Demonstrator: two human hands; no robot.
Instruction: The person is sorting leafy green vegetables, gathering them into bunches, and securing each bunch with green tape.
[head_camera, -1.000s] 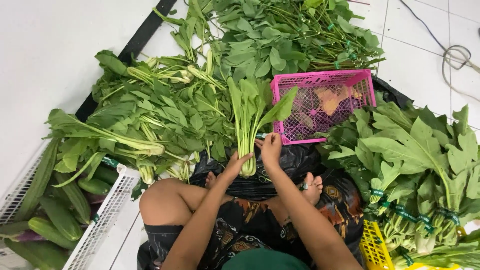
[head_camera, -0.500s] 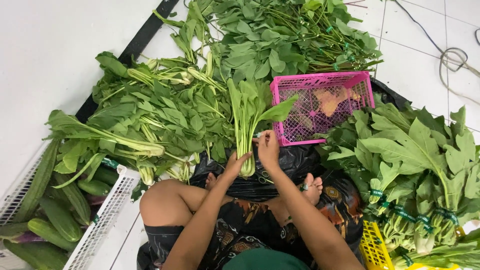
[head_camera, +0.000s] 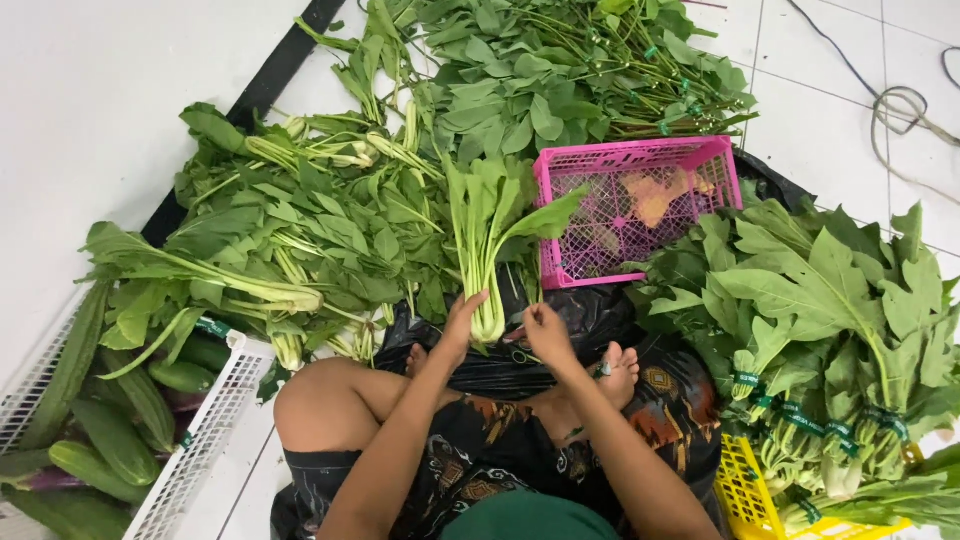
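Green bunch (head_camera: 487, 250) clasped by both hands (head_camera: 462, 322) upright.

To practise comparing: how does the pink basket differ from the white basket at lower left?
The pink basket is small and nearly empty, holding only a few yellowish scraps; the white basket looks larger and is packed with long green gourds. The pink basket shows whole, beyond the hands; the white basket is cut off by the frame edge. Both are latticed plastic, set on the floor.
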